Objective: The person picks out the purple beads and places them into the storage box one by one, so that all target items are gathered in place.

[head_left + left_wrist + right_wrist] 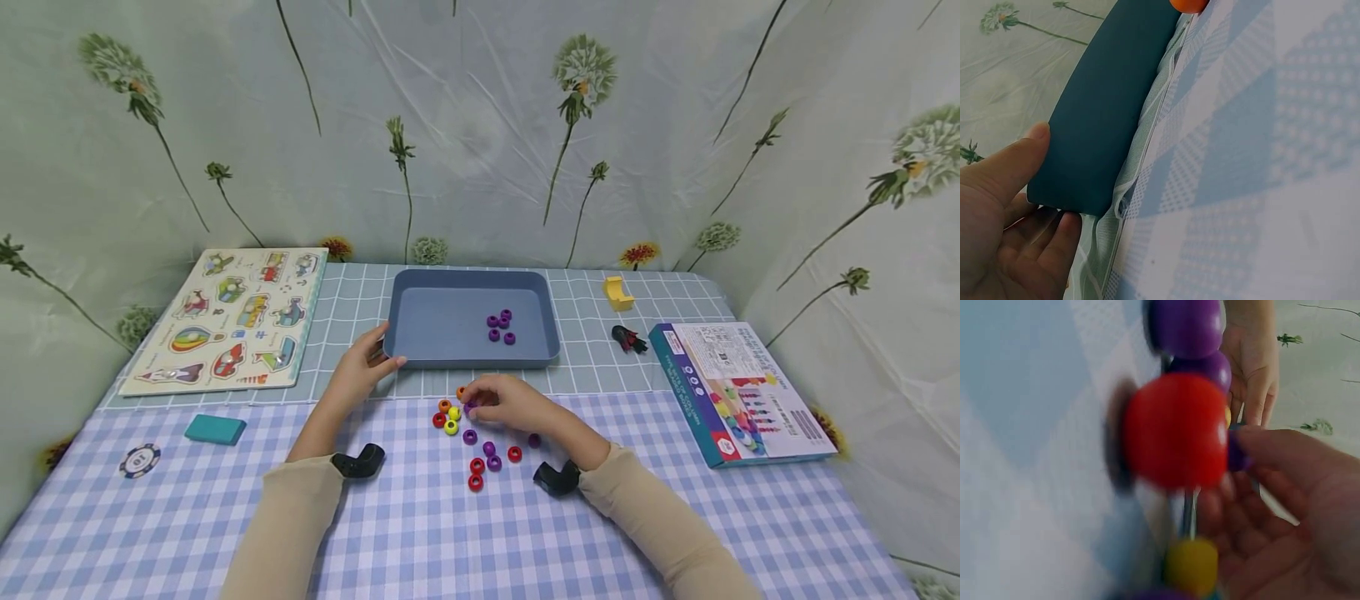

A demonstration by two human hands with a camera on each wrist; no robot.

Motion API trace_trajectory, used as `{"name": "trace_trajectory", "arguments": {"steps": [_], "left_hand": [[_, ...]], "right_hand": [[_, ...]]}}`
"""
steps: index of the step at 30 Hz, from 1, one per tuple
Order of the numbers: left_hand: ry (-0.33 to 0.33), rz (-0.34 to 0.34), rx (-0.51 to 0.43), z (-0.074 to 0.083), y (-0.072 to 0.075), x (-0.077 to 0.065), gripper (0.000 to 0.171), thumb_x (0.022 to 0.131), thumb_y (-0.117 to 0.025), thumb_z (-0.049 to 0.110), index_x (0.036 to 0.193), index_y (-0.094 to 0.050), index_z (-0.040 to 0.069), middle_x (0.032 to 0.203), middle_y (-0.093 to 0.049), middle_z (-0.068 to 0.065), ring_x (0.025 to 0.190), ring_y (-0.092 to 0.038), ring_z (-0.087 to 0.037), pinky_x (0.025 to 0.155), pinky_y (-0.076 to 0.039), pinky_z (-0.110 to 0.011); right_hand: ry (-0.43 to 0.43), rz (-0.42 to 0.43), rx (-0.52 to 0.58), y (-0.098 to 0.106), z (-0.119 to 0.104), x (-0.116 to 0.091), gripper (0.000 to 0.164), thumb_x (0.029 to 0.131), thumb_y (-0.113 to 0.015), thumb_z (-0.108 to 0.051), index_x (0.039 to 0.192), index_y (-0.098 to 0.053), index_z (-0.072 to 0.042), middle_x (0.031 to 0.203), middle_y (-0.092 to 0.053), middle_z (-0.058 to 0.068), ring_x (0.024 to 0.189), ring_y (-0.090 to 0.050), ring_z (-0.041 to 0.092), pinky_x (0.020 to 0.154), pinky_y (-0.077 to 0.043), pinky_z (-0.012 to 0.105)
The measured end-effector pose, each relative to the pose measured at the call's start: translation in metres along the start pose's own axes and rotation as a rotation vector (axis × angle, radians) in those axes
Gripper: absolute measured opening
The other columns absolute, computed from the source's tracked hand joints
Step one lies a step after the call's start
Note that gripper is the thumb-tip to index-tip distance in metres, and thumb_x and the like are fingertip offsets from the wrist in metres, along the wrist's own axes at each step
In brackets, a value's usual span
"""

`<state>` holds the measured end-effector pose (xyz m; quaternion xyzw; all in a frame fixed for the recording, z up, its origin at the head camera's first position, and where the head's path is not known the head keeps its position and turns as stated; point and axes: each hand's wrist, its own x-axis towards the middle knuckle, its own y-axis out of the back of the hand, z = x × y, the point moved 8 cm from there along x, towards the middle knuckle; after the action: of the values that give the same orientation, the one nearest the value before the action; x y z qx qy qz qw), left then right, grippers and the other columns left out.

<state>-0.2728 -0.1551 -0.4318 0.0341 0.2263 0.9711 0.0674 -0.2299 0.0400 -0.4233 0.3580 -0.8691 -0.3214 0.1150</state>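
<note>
My left hand holds the front left corner of a blue-grey tray, thumb against its front wall and fingers at its side. The left wrist view shows this grip up close on the tray's wall. In front of the tray, my right hand pinches a purple bead between thumb and fingers, low over the cloth. Several purple beads lie inside the tray. Around the right hand lie loose red beads, yellow beads, orange beads and more purple ones.
A picture puzzle board lies back left, with a teal block and a poker chip before it. To the right are a boxed bead set, a yellow curved block and a small black-and-red object.
</note>
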Motion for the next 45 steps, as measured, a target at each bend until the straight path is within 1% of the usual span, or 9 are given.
{"name": "trace_trajectory", "arguments": {"steps": [6, 8, 11, 15, 21, 26, 32, 38, 45], "left_hand": [[-0.005, 0.0, 0.006, 0.0, 0.0, -0.001, 0.073, 0.074, -0.059, 0.034, 0.132, -0.021, 0.01, 0.134, -0.019, -0.012, 0.115, -0.029, -0.03, 0.089, -0.036, -0.034], [-0.004, -0.001, 0.006, 0.0, 0.0, -0.001, 0.074, 0.074, -0.059, 0.035, 0.132, -0.021, 0.01, 0.134, -0.019, -0.012, 0.115, -0.028, -0.03, 0.089, -0.035, -0.034], [-0.002, -0.004, 0.003, 0.001, 0.0, -0.001, 0.074, 0.074, -0.058, 0.036, 0.132, -0.02, 0.01, 0.134, -0.018, -0.011, 0.115, -0.028, -0.03, 0.09, -0.035, -0.034], [-0.004, -0.009, 0.001, 0.002, 0.0, -0.001, 0.075, 0.074, -0.058, 0.036, 0.133, -0.02, 0.01, 0.134, -0.017, -0.012, 0.116, -0.028, -0.03, 0.09, -0.035, -0.035], [-0.005, -0.008, 0.003, 0.001, 0.0, 0.0, 0.076, 0.073, -0.058, 0.038, 0.132, -0.02, 0.009, 0.134, -0.018, -0.012, 0.115, -0.028, -0.03, 0.09, -0.035, -0.034], [-0.001, -0.006, -0.001, 0.0, -0.001, 0.0, 0.077, 0.072, -0.058, 0.039, 0.132, -0.02, 0.01, 0.134, -0.018, -0.012, 0.115, -0.028, -0.03, 0.09, -0.035, -0.034], [0.003, -0.002, -0.004, 0.0, 0.0, 0.0, 0.075, 0.073, -0.058, 0.037, 0.132, -0.021, 0.011, 0.134, -0.018, -0.011, 0.115, -0.029, -0.029, 0.09, -0.035, -0.033], [0.005, -0.008, 0.001, 0.0, -0.001, 0.001, 0.072, 0.075, -0.058, 0.032, 0.132, -0.02, 0.012, 0.134, -0.018, -0.011, 0.116, -0.028, -0.029, 0.09, -0.035, -0.034], [0.013, -0.01, 0.014, -0.002, 0.0, 0.0, 0.075, 0.073, -0.058, 0.038, 0.132, -0.021, 0.013, 0.133, -0.019, -0.011, 0.115, -0.029, -0.029, 0.09, -0.035, -0.034]], "right_hand": [[0.057, 0.183, 0.124, 0.045, -0.025, -0.001, 0.02, 0.077, -0.056, -0.003, 0.097, -0.056, 0.002, 0.09, -0.055, 0.009, 0.08, -0.051, 0.016, 0.072, -0.046, 0.025], [0.065, 0.252, 0.162, 0.061, -0.026, 0.002, 0.02, 0.078, -0.055, 0.0, 0.097, -0.054, 0.006, 0.09, -0.054, 0.014, 0.08, -0.051, 0.02, 0.072, -0.047, 0.028], [0.031, 0.342, 0.207, 0.082, -0.013, 0.01, 0.02, 0.078, -0.054, 0.001, 0.097, -0.053, 0.008, 0.092, -0.053, 0.018, 0.081, -0.052, 0.022, 0.071, -0.047, 0.028], [-0.051, 0.402, 0.213, 0.098, 0.021, 0.023, 0.021, 0.079, -0.054, -0.001, 0.098, -0.054, 0.007, 0.095, -0.055, 0.017, 0.082, -0.053, 0.02, 0.071, -0.047, 0.028], [-0.195, 0.383, 0.122, 0.098, 0.058, 0.036, 0.019, 0.078, -0.057, -0.005, 0.096, -0.057, -0.001, 0.096, -0.056, 0.01, 0.085, -0.053, 0.019, 0.074, -0.045, 0.028], [-0.248, 0.343, 0.061, 0.094, 0.067, 0.042, 0.018, 0.076, -0.058, -0.005, 0.094, -0.059, -0.002, 0.093, -0.056, 0.01, 0.084, -0.051, 0.02, 0.074, -0.044, 0.029], [-0.26, 0.342, 0.045, 0.094, 0.068, 0.042, 0.02, 0.077, -0.059, -0.008, 0.096, -0.058, -0.003, 0.091, -0.056, 0.008, 0.083, -0.051, 0.018, 0.073, -0.043, 0.029], [-0.208, 0.368, 0.091, 0.093, 0.049, 0.032, 0.025, 0.079, -0.057, -0.012, 0.101, -0.054, -0.003, 0.096, -0.055, 0.008, 0.085, -0.051, 0.017, 0.072, -0.045, 0.029], [0.008, 0.296, 0.158, 0.073, -0.007, 0.008, 0.029, 0.078, -0.058, -0.009, 0.102, -0.052, 0.005, 0.099, -0.052, 0.019, 0.09, -0.049, 0.03, 0.08, -0.042, 0.039]]}}
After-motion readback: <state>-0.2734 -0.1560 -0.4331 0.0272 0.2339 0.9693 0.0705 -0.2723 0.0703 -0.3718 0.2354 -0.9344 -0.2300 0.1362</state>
